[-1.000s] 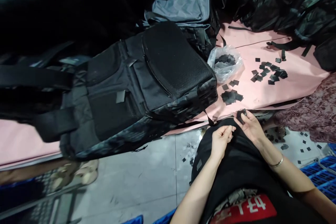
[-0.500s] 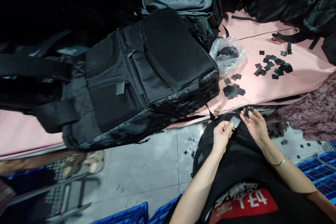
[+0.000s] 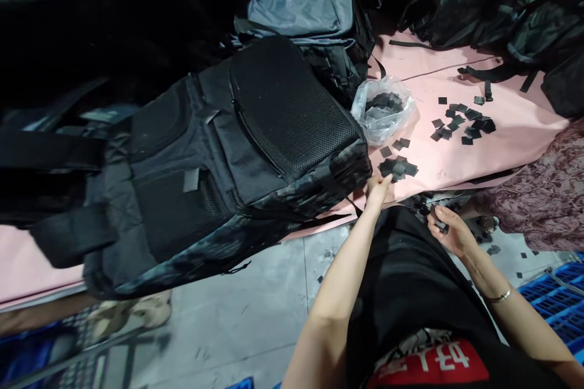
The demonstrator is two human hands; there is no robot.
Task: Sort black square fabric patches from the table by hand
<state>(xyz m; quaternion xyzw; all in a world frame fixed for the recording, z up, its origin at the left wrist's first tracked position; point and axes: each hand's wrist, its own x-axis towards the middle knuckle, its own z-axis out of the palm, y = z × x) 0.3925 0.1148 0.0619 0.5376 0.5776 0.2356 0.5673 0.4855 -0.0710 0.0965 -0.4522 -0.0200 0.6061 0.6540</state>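
My left hand [image 3: 378, 189] reaches to the table's near edge, beside the backpack's corner. Its fingers are drawn together at the lower left of a pile of small black squares [image 3: 398, 167]; what is between them, if anything, is too small to make out. Over the lap, my right hand [image 3: 451, 232] is closed around a few dark squares [image 3: 440, 223], partly covered by the fingers. The large black backpack [image 3: 237, 152] lies with its padded mesh panels facing up. Behind the pile stands a clear plastic bag [image 3: 396, 124] holding more black squares.
More squares [image 3: 465, 121] lie scattered across the pink table surface [image 3: 515, 146]. An open grey-lined bag [image 3: 301, 6] stands behind the backpack. Dark bags [image 3: 474, 6] are heaped at the back right. Patterned cloth [image 3: 533, 194] hangs at the right, above blue crates [image 3: 556, 298].
My left hand has moved from the lap up to the pile at the table edge; the grey square it held no longer shows. My right hand has lowered slightly, keeping its dark squares.
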